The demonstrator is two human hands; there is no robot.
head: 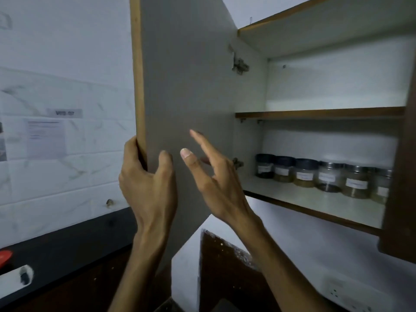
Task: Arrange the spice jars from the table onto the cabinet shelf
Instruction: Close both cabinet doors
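Several labelled spice jars point(326, 174) with dark or metal lids stand in a row at the back of the lower cabinet shelf point(310, 202). The grey cabinet door point(186, 86) hangs open to the left of the shelves. My left hand point(146, 181) grips the door's wooden outer edge low down, fingers behind it and thumb on the inner face. Just to the right, my right hand point(211, 174) is raised in front of the door's inner face with fingers spread and nothing in it. The rightmost jar is partly hidden by the cabinet's right side.
The upper shelf point(319, 113) holds nothing that I can see. Door hinges point(239, 66) sit at the cabinet's left wall. White marble tiles with a taped paper point(45, 137) cover the left wall. A dark counter point(67, 251) runs below, with a red object point(5, 256) at its left edge.
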